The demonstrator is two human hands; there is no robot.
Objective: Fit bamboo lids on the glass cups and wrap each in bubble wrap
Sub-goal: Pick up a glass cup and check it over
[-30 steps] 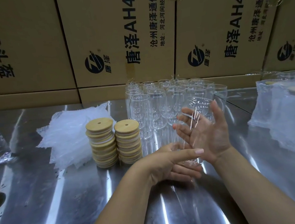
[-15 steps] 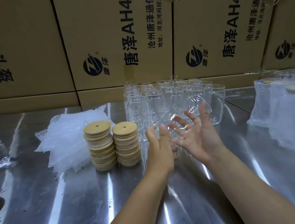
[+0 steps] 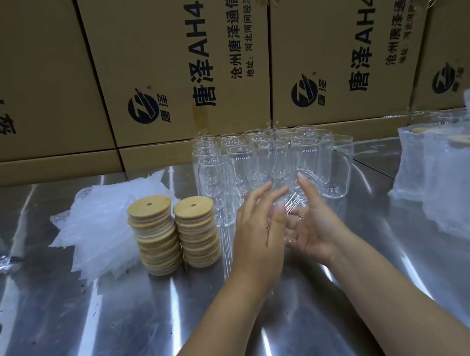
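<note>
Packing barely begun: most cups wait unlidded.
We hold one bare glass cup [image 3: 291, 201] between left hand [image 3: 259, 233] and right hand [image 3: 312, 227], fingers straight; unlidded glass cups [image 3: 272, 159] beyond them, bamboo lids [image 3: 175, 234] and bubble-wrap bags [image 3: 104, 225] leftward, wrapped cups [image 3: 457, 181] rightward.

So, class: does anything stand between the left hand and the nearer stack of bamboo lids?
Nothing visible does. Only bare table separates the left hand from the nearer lid stack; the glass cup lies on the hand's other side, toward the right hand.
</note>
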